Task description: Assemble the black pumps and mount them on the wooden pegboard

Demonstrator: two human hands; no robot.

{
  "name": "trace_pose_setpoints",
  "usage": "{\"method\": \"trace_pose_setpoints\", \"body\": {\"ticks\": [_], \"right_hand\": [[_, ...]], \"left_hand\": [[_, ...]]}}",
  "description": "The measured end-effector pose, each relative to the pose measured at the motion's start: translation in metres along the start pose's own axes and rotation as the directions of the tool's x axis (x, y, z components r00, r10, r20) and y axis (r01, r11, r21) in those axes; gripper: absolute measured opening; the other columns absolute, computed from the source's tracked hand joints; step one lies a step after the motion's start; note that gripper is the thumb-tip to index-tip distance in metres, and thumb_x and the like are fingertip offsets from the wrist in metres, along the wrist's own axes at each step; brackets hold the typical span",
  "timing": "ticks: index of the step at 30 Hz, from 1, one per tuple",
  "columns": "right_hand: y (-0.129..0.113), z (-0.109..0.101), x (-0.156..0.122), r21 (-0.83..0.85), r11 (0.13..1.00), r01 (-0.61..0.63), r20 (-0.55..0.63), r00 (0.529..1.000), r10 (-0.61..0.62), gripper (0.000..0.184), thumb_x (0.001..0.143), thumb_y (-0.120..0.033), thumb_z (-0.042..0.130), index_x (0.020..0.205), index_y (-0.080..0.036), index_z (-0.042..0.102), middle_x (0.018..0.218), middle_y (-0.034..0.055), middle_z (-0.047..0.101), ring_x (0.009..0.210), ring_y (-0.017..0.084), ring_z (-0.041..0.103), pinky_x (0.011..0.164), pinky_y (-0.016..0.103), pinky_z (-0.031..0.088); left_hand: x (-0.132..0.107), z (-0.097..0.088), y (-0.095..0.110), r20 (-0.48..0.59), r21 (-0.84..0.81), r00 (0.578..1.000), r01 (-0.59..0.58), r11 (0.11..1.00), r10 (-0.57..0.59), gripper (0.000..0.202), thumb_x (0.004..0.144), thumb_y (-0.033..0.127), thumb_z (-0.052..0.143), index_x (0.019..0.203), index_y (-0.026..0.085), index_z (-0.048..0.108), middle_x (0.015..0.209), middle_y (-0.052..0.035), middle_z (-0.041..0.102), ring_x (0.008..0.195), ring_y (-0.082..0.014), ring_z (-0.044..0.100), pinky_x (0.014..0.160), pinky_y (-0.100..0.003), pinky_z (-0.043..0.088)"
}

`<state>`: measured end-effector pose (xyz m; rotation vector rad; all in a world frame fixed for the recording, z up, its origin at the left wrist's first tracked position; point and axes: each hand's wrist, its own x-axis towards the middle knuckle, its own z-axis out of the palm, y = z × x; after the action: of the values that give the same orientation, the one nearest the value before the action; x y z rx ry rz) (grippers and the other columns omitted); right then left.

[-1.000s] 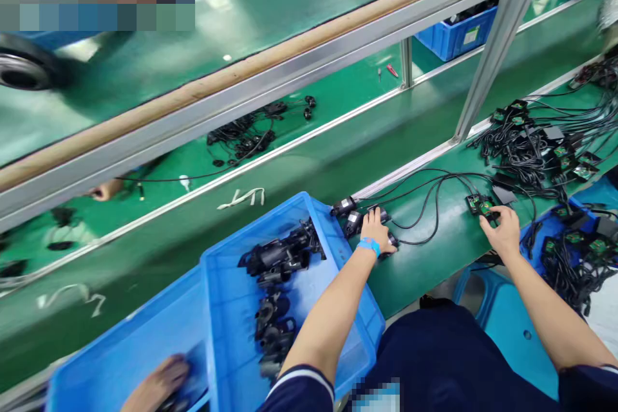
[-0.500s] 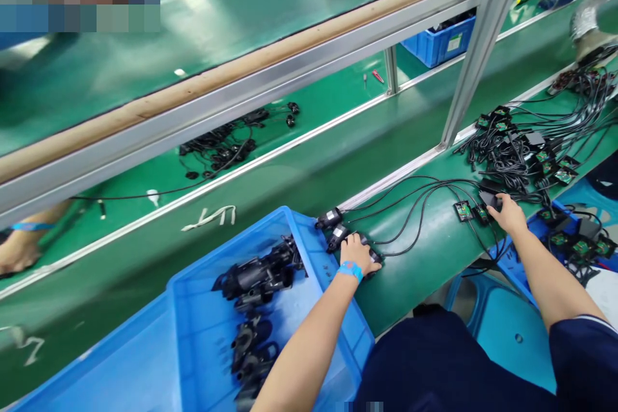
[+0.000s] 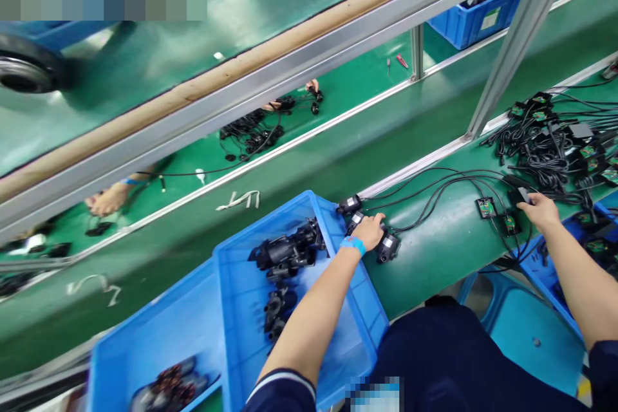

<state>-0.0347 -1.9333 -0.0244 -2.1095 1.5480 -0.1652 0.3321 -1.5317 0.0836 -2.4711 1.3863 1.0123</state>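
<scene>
My left hand, with a blue wristband, has its fingers closed over a black cylindrical housing at the end of a cable. Two similar parts lie beside it: a rear housing with a white label and a front housing. Over on the right, my right hand pinches a small black box between thumb and fingers. Close to that box, two open cases with green circuit boards, a left board and a right board, rest on the green bench. Black cables run between both groups.
A blue bin of black parts stands left of my hand, beside another blue bin. Tangled cables and boards pile up at right. A metal post rises behind. Across the divider, another person's hand shows.
My left hand has shifted from the front housing to the middle one, leaving the front one uncovered. My right hand still holds the black box. The camera view has turned left.
</scene>
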Motion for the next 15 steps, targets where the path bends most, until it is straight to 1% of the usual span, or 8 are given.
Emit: {"method": "trace_pose_setpoints", "body": {"ticks": [2,4,6,8,11,13,15], "right_hand": [[-0.004,-0.005,-0.009,-0.099,0.994,0.045,-0.036,0.998,-0.049,0.041,0.079,-0.031,0.061,0.115,-0.013,0.065,0.106,0.0185,0.063,0.097,0.033,0.059,0.085,0.046,0.046],[-0.009,-0.006,-0.021,-0.242,0.959,0.146,-0.036,0.987,-0.160,0.043,0.083,-0.028,0.057,0.124,-0.014,0.063,0.116,0.0199,0.060,0.106,0.033,0.055,0.087,0.045,0.045],[-0.013,-0.004,-0.031,-0.374,0.889,0.264,0.015,0.960,-0.279,0.041,0.090,-0.032,0.052,0.124,-0.013,0.063,0.113,0.0189,0.061,0.105,0.031,0.055,0.086,0.041,0.045],[-0.013,-0.001,-0.038,-0.430,0.838,0.337,0.069,0.937,-0.341,0.039,0.095,-0.038,0.048,0.120,-0.013,0.066,0.105,0.0167,0.064,0.100,0.029,0.056,0.085,0.039,0.046],[-0.005,0.000,-0.043,-0.437,0.817,0.377,0.116,0.924,-0.364,0.036,0.096,-0.037,0.047,0.114,-0.017,0.070,0.098,0.0137,0.066,0.092,0.027,0.057,0.083,0.038,0.046],[0.002,-0.002,-0.043,-0.440,0.825,0.355,0.102,0.932,-0.347,0.033,0.094,-0.033,0.048,0.110,-0.016,0.071,0.095,0.0141,0.067,0.086,0.027,0.057,0.079,0.039,0.045],[0.008,-0.004,-0.042,-0.441,0.838,0.322,0.067,0.943,-0.327,0.033,0.093,-0.031,0.046,0.106,-0.013,0.071,0.091,0.0164,0.066,0.085,0.029,0.057,0.079,0.041,0.045]], "left_hand": [[0.001,0.003,0.004,-0.022,0.039,0.999,0.031,0.999,-0.031,0.047,0.091,0.020,0.046,0.138,0.026,0.050,0.126,-0.0119,0.057,0.117,-0.0272,0.051,0.099,-0.040,0.044],[0.001,0.006,0.012,-0.059,0.090,0.995,0.090,0.992,-0.085,0.045,0.089,0.019,0.050,0.133,0.026,0.055,0.129,-0.0143,0.052,0.121,-0.0311,0.047,0.096,-0.043,0.046],[0.002,0.009,0.020,-0.092,0.125,0.987,0.142,0.982,-0.131,0.039,0.088,0.019,0.052,0.126,0.023,0.058,0.127,-0.0161,0.050,0.121,-0.0332,0.045,0.094,-0.046,0.046],[0.004,0.009,0.023,-0.102,0.126,0.985,0.153,0.980,-0.141,0.036,0.086,0.018,0.052,0.121,0.021,0.060,0.124,-0.0170,0.050,0.120,-0.0336,0.045,0.094,-0.047,0.046],[0.012,0.002,0.018,-0.074,0.104,0.991,0.121,0.987,-0.114,0.036,0.082,0.018,0.056,0.119,0.022,0.060,0.121,-0.0150,0.053,0.116,-0.0311,0.049,0.097,-0.045,0.045],[0.016,-0.004,0.009,-0.040,0.076,0.996,0.086,0.993,-0.083,0.039,0.080,0.020,0.060,0.119,0.023,0.060,0.117,-0.0128,0.056,0.113,-0.0291,0.052,0.099,-0.043,0.045],[0.019,-0.010,0.001,-0.006,0.039,0.998,0.055,0.998,-0.055,0.042,0.079,0.026,0.063,0.120,0.024,0.059,0.111,-0.0108,0.060,0.110,-0.0277,0.056,0.098,-0.040,0.045]]}}
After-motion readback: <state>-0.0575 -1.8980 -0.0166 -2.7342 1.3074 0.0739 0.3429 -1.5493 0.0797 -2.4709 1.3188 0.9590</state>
